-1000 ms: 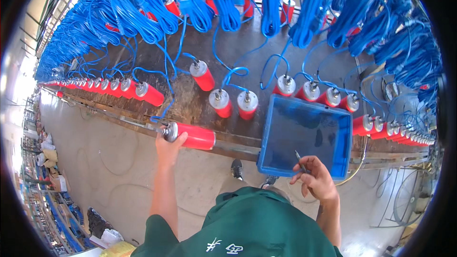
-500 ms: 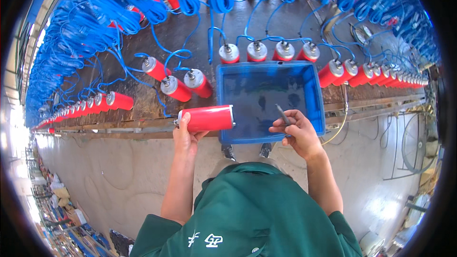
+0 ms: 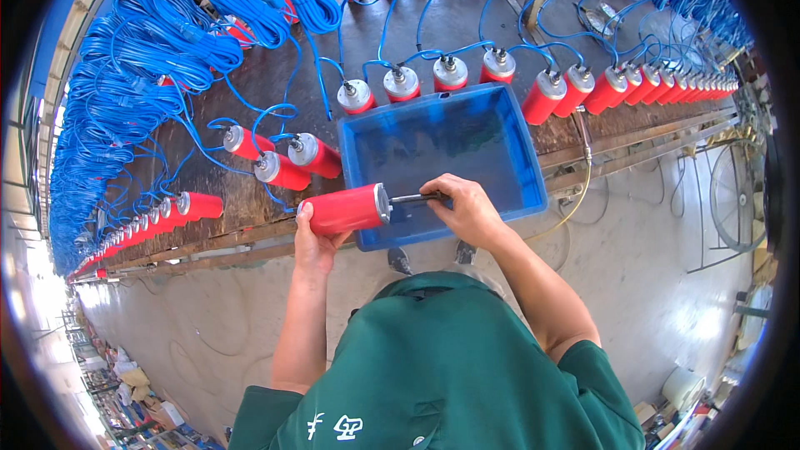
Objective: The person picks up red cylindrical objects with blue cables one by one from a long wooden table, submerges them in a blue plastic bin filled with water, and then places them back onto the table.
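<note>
My left hand (image 3: 317,243) is closed around a red cylinder (image 3: 346,210) with silvery end caps, held nearly level above the front left corner of a blue plastic bin (image 3: 360,237). In my right hand (image 3: 467,210) is a slim dark-handled tool (image 3: 408,197) with a metal shaft; its exact kind is unclear. The shaft points left, and its tip is at the cylinder's right end cap. Whether it goes into the cap cannot be made out. The bin seems to hold shallow water.
Red cylinders (image 3: 451,72) with blue cables stand behind the bin on the dark workbench (image 3: 375,37). More line its front edge on both sides. Bundled blue cables (image 3: 179,42) crowd the far left. A yellowish hose (image 3: 588,168) hangs at the right front edge.
My right hand has moved left and turned the tool, bringing its tip to the cylinder's end cap. The cylinder is still in my left hand, and the view has shifted.
</note>
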`<state>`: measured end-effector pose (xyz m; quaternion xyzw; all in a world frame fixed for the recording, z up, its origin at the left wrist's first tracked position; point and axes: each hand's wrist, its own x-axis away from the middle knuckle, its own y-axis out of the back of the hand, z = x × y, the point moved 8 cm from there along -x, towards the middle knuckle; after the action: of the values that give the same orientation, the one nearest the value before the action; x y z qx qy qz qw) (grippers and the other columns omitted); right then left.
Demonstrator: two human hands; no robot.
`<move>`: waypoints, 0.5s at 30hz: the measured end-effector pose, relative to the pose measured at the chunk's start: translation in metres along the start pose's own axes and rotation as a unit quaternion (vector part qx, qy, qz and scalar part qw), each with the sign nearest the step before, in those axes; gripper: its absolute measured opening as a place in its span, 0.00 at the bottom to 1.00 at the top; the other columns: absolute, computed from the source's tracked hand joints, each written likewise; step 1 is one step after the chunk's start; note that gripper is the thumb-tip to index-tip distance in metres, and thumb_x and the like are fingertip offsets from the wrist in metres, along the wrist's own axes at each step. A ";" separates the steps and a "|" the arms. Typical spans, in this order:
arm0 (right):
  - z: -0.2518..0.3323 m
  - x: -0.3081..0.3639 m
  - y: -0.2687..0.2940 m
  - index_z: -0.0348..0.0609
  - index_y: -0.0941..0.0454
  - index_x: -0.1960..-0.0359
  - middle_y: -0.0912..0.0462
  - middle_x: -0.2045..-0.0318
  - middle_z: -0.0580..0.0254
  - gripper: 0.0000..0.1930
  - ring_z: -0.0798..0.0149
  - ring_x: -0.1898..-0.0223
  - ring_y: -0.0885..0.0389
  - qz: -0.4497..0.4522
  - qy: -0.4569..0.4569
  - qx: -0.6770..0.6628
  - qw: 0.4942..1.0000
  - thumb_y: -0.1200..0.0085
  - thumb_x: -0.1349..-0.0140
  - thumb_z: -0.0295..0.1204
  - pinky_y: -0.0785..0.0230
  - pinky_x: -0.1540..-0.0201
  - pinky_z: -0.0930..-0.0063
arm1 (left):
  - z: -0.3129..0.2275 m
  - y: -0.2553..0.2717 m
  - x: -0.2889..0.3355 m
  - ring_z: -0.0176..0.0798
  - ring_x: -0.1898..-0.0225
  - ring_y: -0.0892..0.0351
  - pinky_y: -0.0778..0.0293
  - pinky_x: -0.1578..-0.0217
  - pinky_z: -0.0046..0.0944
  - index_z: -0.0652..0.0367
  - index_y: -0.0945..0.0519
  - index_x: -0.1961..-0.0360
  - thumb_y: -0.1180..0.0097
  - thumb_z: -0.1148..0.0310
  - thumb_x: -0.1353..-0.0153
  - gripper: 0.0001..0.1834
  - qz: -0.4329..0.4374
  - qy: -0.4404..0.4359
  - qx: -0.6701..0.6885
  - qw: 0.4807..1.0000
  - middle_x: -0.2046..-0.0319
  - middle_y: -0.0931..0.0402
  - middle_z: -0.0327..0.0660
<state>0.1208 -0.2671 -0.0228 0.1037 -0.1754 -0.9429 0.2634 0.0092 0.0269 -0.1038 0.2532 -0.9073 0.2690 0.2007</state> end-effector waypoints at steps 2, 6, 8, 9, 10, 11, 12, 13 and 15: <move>-0.003 0.002 -0.002 0.38 0.15 0.52 0.13 0.56 0.52 0.10 0.47 0.55 0.13 0.005 0.003 0.034 0.999 0.38 0.35 0.22 0.21 0.50 0.59 | 0.000 0.002 -0.001 0.52 0.39 0.16 0.16 0.41 0.60 0.54 0.27 0.35 0.45 0.39 0.28 0.33 -0.010 -0.001 0.006 1.000 0.39 0.19 0.48; -0.010 0.009 -0.009 0.39 0.15 0.52 0.12 0.55 0.53 0.10 0.46 0.55 0.13 0.028 0.001 0.018 0.999 0.39 0.34 0.22 0.21 0.50 0.58 | 0.001 0.000 -0.002 0.50 0.40 0.15 0.13 0.44 0.55 0.51 0.27 0.35 0.42 0.37 0.30 0.34 0.020 0.006 0.012 1.000 0.40 0.18 0.45; -0.014 0.010 -0.013 0.39 0.15 0.52 0.12 0.55 0.53 0.10 0.46 0.55 0.12 0.025 0.002 0.008 1.000 0.39 0.34 0.22 0.20 0.50 0.57 | 0.000 0.000 0.000 0.49 0.41 0.15 0.13 0.44 0.56 0.51 0.26 0.36 0.41 0.37 0.30 0.35 -0.006 0.000 0.006 1.000 0.40 0.18 0.45; -0.015 0.010 -0.015 0.39 0.15 0.52 0.12 0.55 0.53 0.10 0.45 0.55 0.12 0.028 0.008 0.015 0.999 0.39 0.33 0.22 0.20 0.50 0.57 | 0.001 0.000 -0.001 0.49 0.41 0.15 0.13 0.44 0.56 0.51 0.26 0.36 0.41 0.37 0.30 0.35 -0.005 0.001 0.007 1.000 0.40 0.18 0.45; -0.014 0.010 -0.018 0.39 0.15 0.52 0.13 0.55 0.53 0.10 0.45 0.55 0.12 0.032 0.016 0.021 0.999 0.39 0.33 0.22 0.20 0.49 0.56 | 0.001 0.002 -0.002 0.49 0.41 0.15 0.13 0.43 0.56 0.51 0.26 0.36 0.41 0.37 0.31 0.35 -0.007 0.002 0.008 1.000 0.41 0.17 0.45; -0.013 0.010 -0.019 0.39 0.15 0.52 0.13 0.55 0.53 0.10 0.45 0.55 0.12 0.033 0.016 0.021 0.999 0.39 0.33 0.22 0.20 0.49 0.56 | 0.001 0.003 -0.002 0.49 0.41 0.14 0.13 0.43 0.57 0.51 0.26 0.36 0.40 0.37 0.31 0.35 -0.008 0.003 0.009 1.000 0.41 0.17 0.45; -0.013 0.010 -0.020 0.38 0.15 0.52 0.13 0.55 0.52 0.10 0.44 0.55 0.13 0.030 0.018 0.030 0.999 0.39 0.33 0.22 0.20 0.49 0.56 | 0.002 0.003 -0.002 0.49 0.41 0.14 0.13 0.43 0.57 0.51 0.26 0.36 0.40 0.37 0.31 0.35 -0.008 0.003 0.009 1.000 0.41 0.17 0.45; -0.012 0.010 -0.021 0.38 0.15 0.52 0.13 0.55 0.51 0.09 0.44 0.55 0.13 0.027 0.021 0.040 0.999 0.39 0.33 0.22 0.20 0.49 0.56 | 0.003 0.004 -0.002 0.50 0.41 0.14 0.13 0.43 0.57 0.51 0.26 0.36 0.40 0.37 0.31 0.35 -0.009 0.002 0.012 1.000 0.41 0.17 0.45; -0.008 0.009 -0.021 0.37 0.15 0.52 0.13 0.54 0.50 0.10 0.43 0.54 0.13 0.027 0.031 0.048 0.998 0.39 0.33 0.22 0.20 0.49 0.56 | 0.004 0.006 -0.003 0.50 0.41 0.14 0.14 0.43 0.58 0.51 0.26 0.36 0.39 0.36 0.32 0.35 -0.010 0.000 0.016 1.000 0.41 0.17 0.45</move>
<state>0.1055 -0.2572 -0.0393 0.1410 -0.2146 -0.9223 0.2889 0.0074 0.0302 -0.1106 0.2649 -0.9003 0.2817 0.1997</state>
